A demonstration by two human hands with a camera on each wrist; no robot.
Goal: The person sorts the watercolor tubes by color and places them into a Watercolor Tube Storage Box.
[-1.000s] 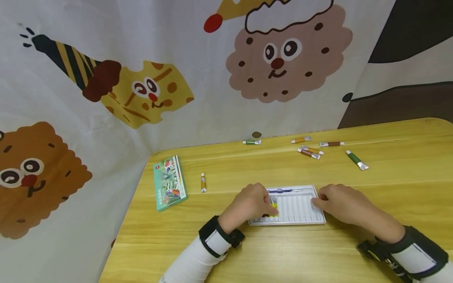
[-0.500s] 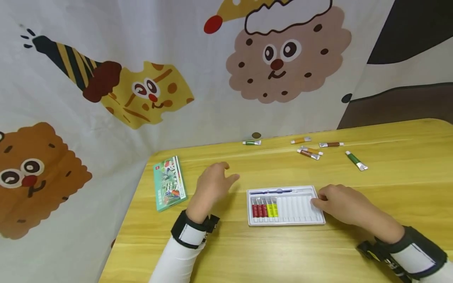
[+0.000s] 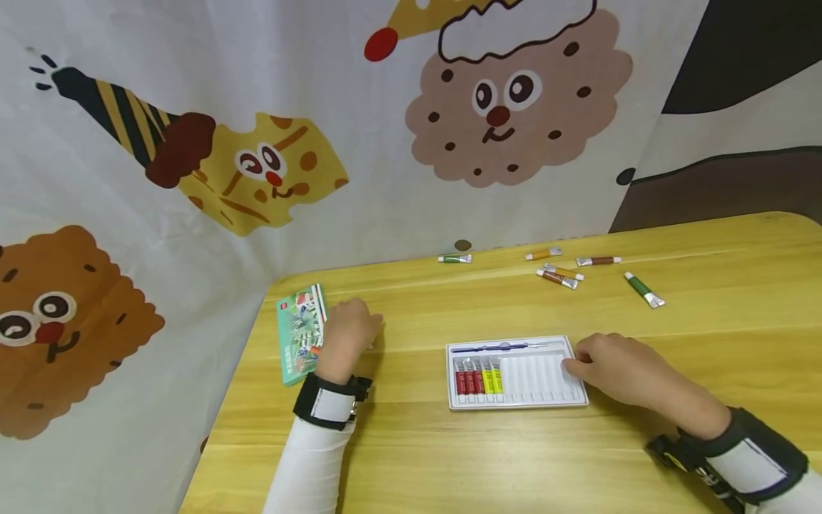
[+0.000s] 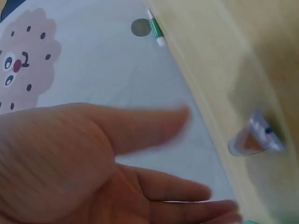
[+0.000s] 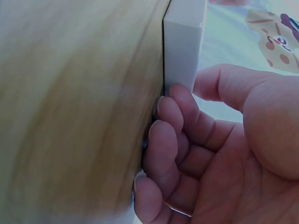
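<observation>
While the right hand [image 3: 619, 368] pinches the tray [image 3: 539, 378], the left hand [image 3: 349, 339], spread and empty, has neared a loose tube [image 4: 253, 142].

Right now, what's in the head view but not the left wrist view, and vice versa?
Only the head view has the tray with red tubes and yellow tubes, the paintbrush, and the right hand gripping the tray's end.

Only the left wrist view shows the ochre tube's body, mostly hidden by the left hand in the head view.

Both show the left hand, table, far-edge green tube and pink cookie print.
</observation>
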